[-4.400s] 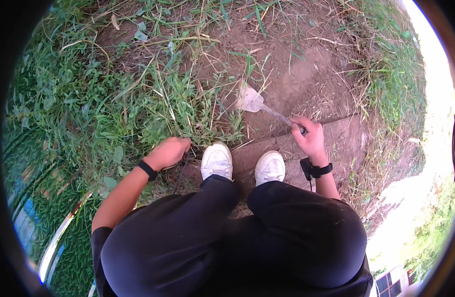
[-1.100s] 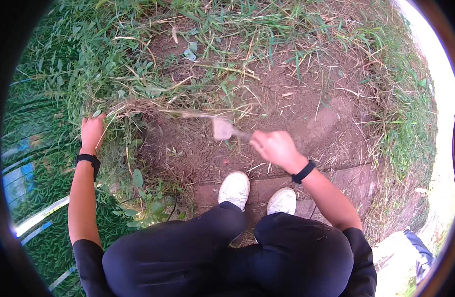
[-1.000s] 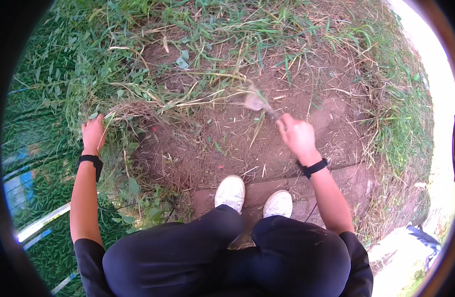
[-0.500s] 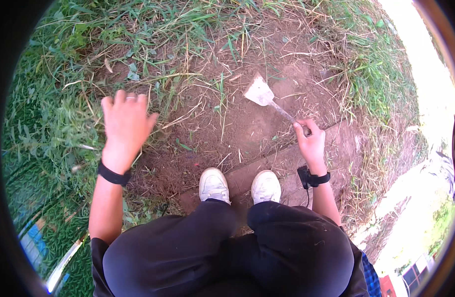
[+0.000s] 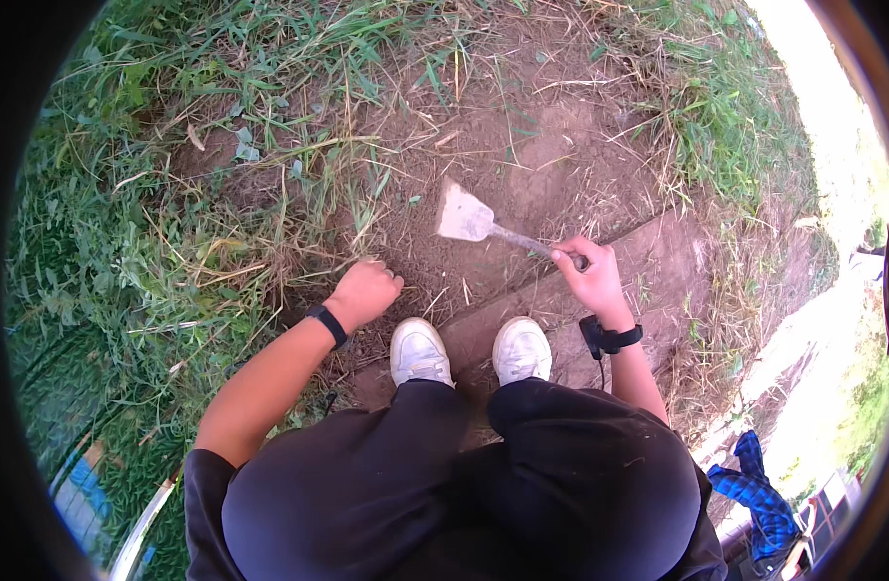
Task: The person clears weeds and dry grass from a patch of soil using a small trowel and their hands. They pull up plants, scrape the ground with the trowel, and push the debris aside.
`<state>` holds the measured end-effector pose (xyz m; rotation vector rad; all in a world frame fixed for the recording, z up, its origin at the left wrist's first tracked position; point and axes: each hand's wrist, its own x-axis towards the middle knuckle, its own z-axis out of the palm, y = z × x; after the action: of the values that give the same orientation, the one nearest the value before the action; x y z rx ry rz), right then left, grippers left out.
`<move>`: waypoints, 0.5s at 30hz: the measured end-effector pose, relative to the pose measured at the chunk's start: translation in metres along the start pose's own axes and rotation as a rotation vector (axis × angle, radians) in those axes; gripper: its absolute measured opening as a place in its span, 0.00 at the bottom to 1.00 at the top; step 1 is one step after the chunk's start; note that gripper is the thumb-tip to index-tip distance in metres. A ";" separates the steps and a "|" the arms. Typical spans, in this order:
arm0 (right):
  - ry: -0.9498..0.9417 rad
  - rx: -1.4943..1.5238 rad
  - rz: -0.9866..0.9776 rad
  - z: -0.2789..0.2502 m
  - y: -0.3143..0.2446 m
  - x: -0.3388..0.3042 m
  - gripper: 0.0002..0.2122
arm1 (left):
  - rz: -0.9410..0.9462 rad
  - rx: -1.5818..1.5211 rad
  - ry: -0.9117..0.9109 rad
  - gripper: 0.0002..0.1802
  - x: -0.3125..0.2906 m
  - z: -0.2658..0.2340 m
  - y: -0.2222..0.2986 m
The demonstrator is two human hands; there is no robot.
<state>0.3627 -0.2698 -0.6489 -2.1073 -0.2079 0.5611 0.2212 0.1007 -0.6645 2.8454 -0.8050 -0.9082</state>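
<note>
My right hand [image 5: 589,279] is closed round the handle end of a small hand shovel [image 5: 467,215]. Its flat, flared blade is soil-marked, points to the left, and is over bare brown soil [image 5: 522,145] in front of my shoes. My left hand [image 5: 367,290] is low over the soil, left of my white shoes [image 5: 421,351]. Its fingers are curled in, and whatever they may pinch is hidden. Dry stalks and cut grass [image 5: 241,266] lie just beyond that hand.
Dense green grass [image 5: 86,223] grows on the left, with another tuft [image 5: 720,145] at the far right. A straight ridge [image 5: 638,237] crosses the soil by my right hand. Blue checked cloth [image 5: 759,499] shows at the lower right, and a pale pole [image 5: 144,528] at the lower left.
My left hand has moved right and nearer to my shoes, its spread fingers now curled. The hand shovel's blade has swung left and nearer, still held in my right hand.
</note>
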 end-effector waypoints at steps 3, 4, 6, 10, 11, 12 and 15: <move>-0.176 -0.035 -0.128 -0.004 0.006 -0.001 0.06 | -0.114 -0.186 -0.021 0.12 -0.009 0.004 0.007; -0.248 -0.110 -0.156 0.001 0.005 -0.002 0.06 | -0.212 -0.282 -0.051 0.14 -0.012 0.006 0.010; -0.350 -0.215 -0.245 0.012 -0.007 -0.004 0.06 | -0.254 -0.354 -0.032 0.14 -0.019 0.016 0.014; -0.357 -0.294 -0.375 0.058 0.007 -0.012 0.07 | -0.309 -0.497 0.023 0.14 -0.017 0.014 0.014; -0.359 -0.294 -0.382 0.060 0.008 -0.012 0.07 | -0.319 -0.514 0.046 0.14 -0.019 0.013 0.013; -0.362 -0.285 -0.392 0.061 0.010 -0.012 0.07 | -0.324 -0.513 0.050 0.14 -0.022 0.012 0.011; -0.356 -0.260 -0.439 0.056 0.003 -0.011 0.07 | -0.339 -0.584 0.085 0.13 -0.039 0.012 0.004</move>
<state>0.3264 -0.2335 -0.6742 -2.0987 -0.9649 0.6623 0.1859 0.1182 -0.6525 2.4944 -0.0203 -0.8639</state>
